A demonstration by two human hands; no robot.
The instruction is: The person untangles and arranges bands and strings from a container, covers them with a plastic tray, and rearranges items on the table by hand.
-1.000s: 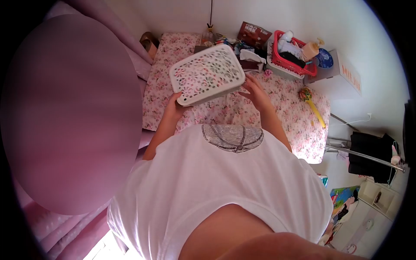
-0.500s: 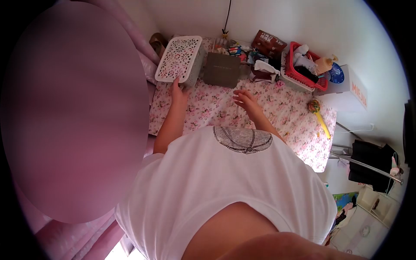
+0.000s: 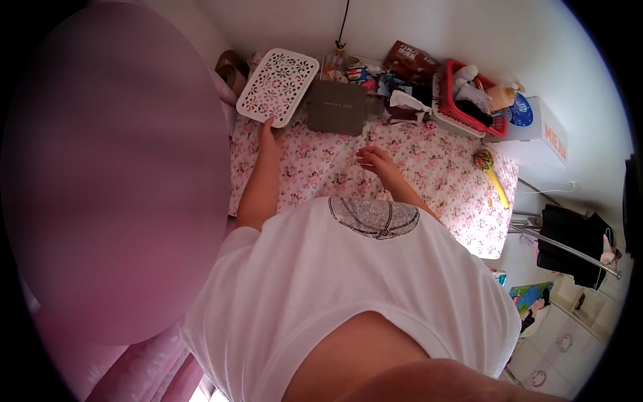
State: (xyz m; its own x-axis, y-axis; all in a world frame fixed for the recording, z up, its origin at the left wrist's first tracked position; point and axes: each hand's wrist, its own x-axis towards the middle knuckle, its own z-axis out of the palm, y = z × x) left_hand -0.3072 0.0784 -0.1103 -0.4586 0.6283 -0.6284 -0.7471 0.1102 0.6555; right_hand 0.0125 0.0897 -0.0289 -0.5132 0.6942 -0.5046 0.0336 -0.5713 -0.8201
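At the back left of the table stands a white basket with a patterned openwork lid (image 3: 278, 87). My left hand (image 3: 268, 134) grips its front edge, the thumb on the lid's rim and the other fingers mostly hidden. The lid sits at a slant to the table edge. Beside it is a dark grey box (image 3: 336, 108) with small lettering on top. My right hand (image 3: 376, 161) hovers over the flowered cloth (image 3: 321, 167) in front of that box, fingers apart and holding nothing.
A red basket (image 3: 499, 127) of bottles and small items stands at the back right, beside a white box (image 3: 536, 137). Several packets and a brown package (image 3: 410, 61) line the wall. A yellow-handled toy (image 3: 492, 177) lies near the right edge. Pink curtain (image 3: 134, 368) hangs left.
The lidded basket has turned clockwise under my left hand, and less of its right side shows. My right hand has shifted slightly toward me. The whole view has moved a little.
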